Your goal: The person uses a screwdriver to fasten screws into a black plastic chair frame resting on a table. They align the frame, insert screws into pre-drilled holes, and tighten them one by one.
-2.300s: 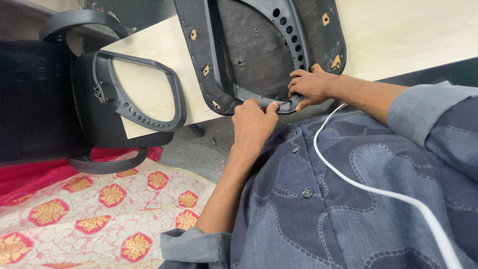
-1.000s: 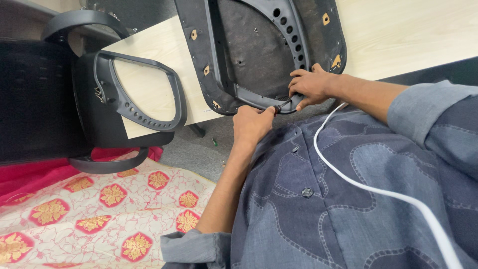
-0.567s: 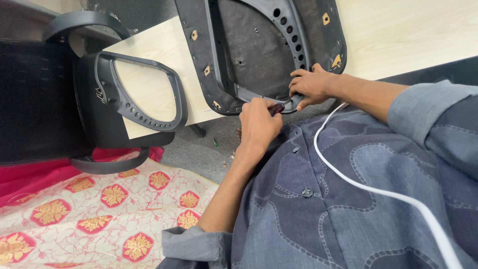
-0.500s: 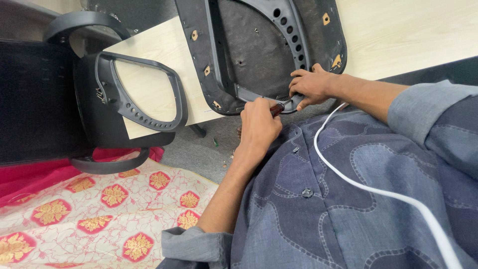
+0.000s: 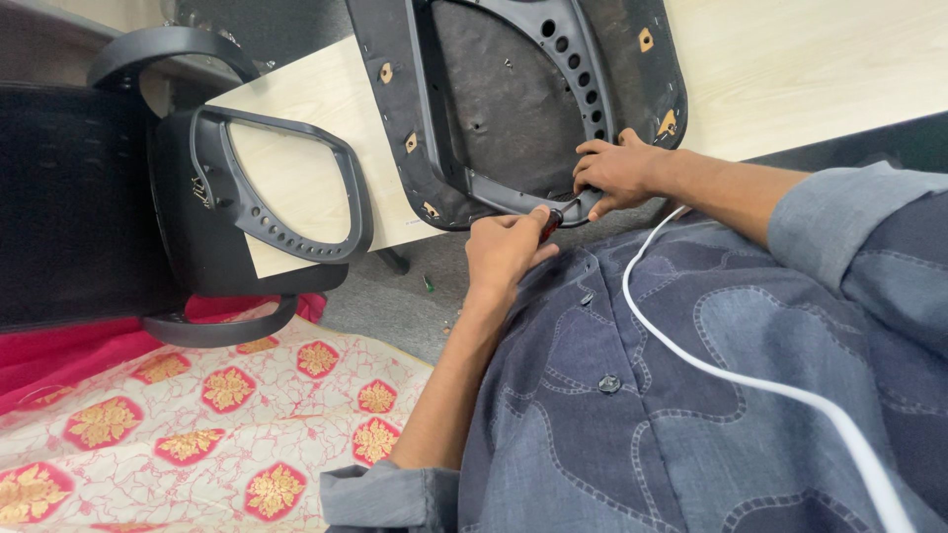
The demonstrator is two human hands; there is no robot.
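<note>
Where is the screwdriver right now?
In the head view, the screwdriver is gripped in the left hand at centre frame, its tip at the lower edge of the black seat base, just beside the right hand.

Blue-grey patterned shirt w/ buttons, sleeves rolled up; white cable across chest.

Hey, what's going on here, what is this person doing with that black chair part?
A person in a blue patterned shirt is working on the underside of a black chair seat that lies upside down on a light wooden table. The right hand grips the seat's near edge, while the left hand holds a small tool with a red and black handle against that edge. A black armrest frame lies to the left. A white cable runs across the shirt.
</note>
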